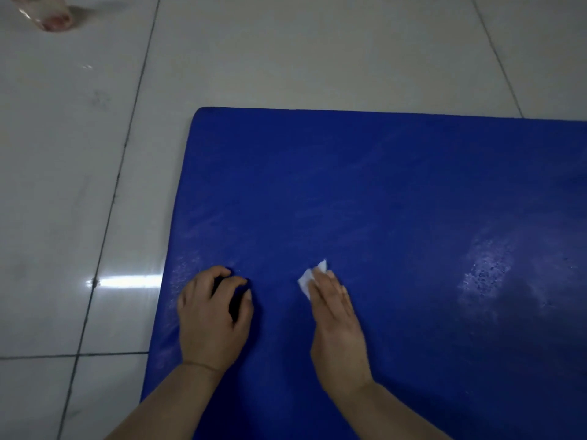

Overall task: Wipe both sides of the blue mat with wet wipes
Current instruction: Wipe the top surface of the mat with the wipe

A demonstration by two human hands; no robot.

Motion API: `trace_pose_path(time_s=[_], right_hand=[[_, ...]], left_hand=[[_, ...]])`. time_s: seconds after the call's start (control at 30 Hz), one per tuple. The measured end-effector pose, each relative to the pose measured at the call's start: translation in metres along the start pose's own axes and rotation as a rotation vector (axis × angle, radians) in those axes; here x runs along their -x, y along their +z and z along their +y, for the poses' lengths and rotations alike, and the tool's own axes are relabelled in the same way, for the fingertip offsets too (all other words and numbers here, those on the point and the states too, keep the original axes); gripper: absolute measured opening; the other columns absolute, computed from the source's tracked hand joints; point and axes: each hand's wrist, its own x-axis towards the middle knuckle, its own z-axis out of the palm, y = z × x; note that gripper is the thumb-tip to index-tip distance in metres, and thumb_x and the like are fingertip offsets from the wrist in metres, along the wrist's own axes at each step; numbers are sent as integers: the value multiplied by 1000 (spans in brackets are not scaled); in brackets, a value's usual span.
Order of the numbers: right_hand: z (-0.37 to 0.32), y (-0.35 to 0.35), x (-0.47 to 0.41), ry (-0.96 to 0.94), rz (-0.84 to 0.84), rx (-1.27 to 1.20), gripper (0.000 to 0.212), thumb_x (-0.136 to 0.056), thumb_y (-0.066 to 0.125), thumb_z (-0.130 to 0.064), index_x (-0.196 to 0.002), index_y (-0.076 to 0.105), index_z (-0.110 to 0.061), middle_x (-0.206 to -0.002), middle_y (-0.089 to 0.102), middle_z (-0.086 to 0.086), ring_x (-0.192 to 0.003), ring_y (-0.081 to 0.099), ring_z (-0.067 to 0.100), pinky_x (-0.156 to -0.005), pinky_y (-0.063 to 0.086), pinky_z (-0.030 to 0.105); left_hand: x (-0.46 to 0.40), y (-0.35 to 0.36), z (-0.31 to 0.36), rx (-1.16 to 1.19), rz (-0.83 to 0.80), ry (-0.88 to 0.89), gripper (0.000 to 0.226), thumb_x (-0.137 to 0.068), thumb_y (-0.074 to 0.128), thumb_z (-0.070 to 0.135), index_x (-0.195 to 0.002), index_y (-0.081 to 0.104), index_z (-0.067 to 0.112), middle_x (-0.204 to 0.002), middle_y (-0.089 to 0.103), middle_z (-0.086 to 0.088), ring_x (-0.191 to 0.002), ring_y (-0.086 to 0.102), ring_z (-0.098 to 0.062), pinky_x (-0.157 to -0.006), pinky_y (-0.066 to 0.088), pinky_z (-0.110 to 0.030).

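Observation:
The blue mat [381,201] lies flat on the tiled floor and fills the right and lower part of the view. My right hand [336,325] lies flat on the mat with straight fingers, pressing a small folded white wet wipe [309,277] that peeks out under the fingertips. My left hand [211,315] rests on the mat near its left edge, fingers bent with the tips propped on the surface, holding nothing. Damp, shiny streaks show on the mat at the right.
Glossy white floor tiles [79,185] with dark grout lines surround the mat on the left and far side. A clear plastic container [47,14] lies on the floor at the far left corner of the view.

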Motion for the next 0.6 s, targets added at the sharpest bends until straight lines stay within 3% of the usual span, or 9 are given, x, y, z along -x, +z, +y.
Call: trace_pose_path(time_s=[0.2,0.4,0.6], right_hand=[[14,-1,-7,48,19,-24,94,-59,62,25,-142,32,-8,-151,27,1,-140,23,17,-118,5,30],[13,-4,-10,40,-7,-14,80,-63,60,26,-137,43,-1,-148,34,7,-140,25,21,-117,10,36],[13,-4,-13,48,-15,-14,88,-63,61,23,-142,34,-5,-151,27,4,-141,22,19,-118,7,34]], left_hand=[[-1,2,4,-102,-34,-22,33,-84,46,38,-93,66,14,-108,56,-6,-105,47,-23,-92,33,-41],[-5,0,11,-194,-100,-53,32,-86,42,35,-96,62,13,-110,54,-11,-103,46,-27,-89,39,-50],[-4,2,6,-170,-88,-52,33,-86,41,35,-97,64,13,-111,55,-9,-104,46,-26,-90,37,-51]])
